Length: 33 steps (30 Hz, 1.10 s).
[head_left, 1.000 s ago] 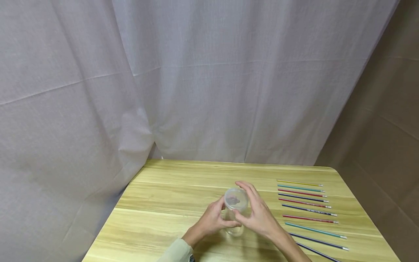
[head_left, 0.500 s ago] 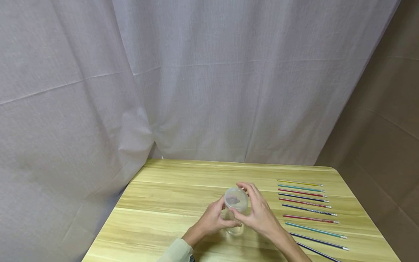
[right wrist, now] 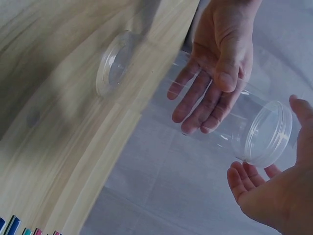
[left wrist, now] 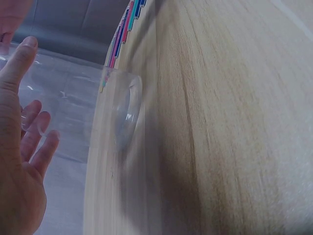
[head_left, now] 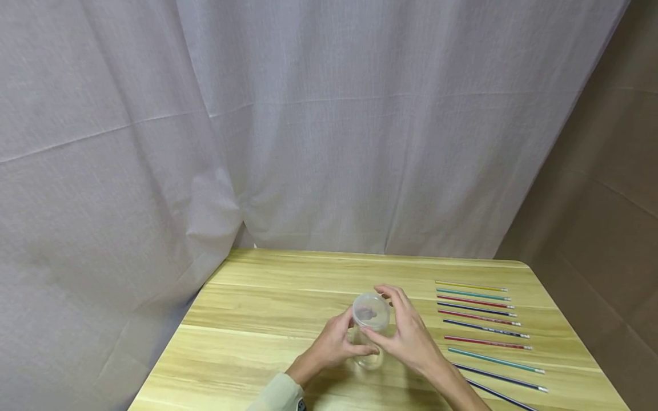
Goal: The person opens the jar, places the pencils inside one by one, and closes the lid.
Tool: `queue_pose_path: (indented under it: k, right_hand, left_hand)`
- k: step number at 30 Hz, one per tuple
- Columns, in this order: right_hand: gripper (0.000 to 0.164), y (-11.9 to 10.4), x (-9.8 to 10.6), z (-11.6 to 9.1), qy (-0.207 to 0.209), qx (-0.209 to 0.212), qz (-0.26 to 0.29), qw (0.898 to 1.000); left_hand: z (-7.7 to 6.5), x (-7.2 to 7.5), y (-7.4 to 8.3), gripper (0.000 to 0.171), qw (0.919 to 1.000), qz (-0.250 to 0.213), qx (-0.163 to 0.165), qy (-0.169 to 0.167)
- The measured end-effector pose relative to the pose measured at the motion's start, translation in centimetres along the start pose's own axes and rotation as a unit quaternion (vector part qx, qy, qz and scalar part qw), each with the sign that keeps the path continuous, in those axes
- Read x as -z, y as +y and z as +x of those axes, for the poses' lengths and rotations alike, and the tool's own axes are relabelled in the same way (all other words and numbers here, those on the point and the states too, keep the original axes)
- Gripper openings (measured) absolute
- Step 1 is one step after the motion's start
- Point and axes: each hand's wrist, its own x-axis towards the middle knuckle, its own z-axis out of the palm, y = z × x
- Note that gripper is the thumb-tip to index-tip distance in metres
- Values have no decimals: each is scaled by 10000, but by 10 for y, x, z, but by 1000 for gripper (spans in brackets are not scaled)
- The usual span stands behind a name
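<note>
A clear plastic jar (right wrist: 161, 81) stands upright on the wooden table, with a translucent lid (head_left: 371, 311) on its top. My left hand (head_left: 333, 342) is wrapped around the jar's body from the left, its thumb and fingers showing through the clear wall in the right wrist view. At the lid's rim, my right hand (head_left: 408, 339) holds it from the right, thumb on the near side and fingers curled around the far side. In the left wrist view, the jar's base (left wrist: 129, 115) rests on the wood. Nothing can be made out inside the jar.
Several pencils lie in a loose column on the table's right side, including a yellow pencil (head_left: 470, 286), a red pencil (head_left: 485, 343) and a green pencil (head_left: 493, 361). Their eraser ends point right. A grey curtain (head_left: 319, 171) hangs behind the wooden table (head_left: 247, 302).
My right fingers have curled in closer at the lid's far side, and the thumb has slid slightly left along its near rim. The left hand and jar stay in place.
</note>
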Motion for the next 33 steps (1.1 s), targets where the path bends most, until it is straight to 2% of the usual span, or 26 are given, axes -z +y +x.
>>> queue_pose_path:
  k: [6, 12, 19, 24, 33]
  right_hand:
    - [84, -1, -2, 0, 113, -91, -104, 9998]
    - [85, -3, 0, 3, -54, 44, -73, 9999]
    - [85, -4, 3, 4, -317, -20, -68, 9995]
    - [88, -5, 4, 4, -404, 98, -127, 9991]
    - [95, -5, 0, 4, 77, -101, -303, 9995]
  left_hand:
    - [0, 0, -1, 94, 10000, -68, -6, -14]
    - [0, 0, -1, 95, 9999, -98, -91, -30]
    - [-1, 1, 0, 95, 10000, 10, -15, -82]
    - [0, 0, -1, 92, 10000, 51, -7, -27]
    - [0, 1, 1, 96, 9998, -30, 141, -110]
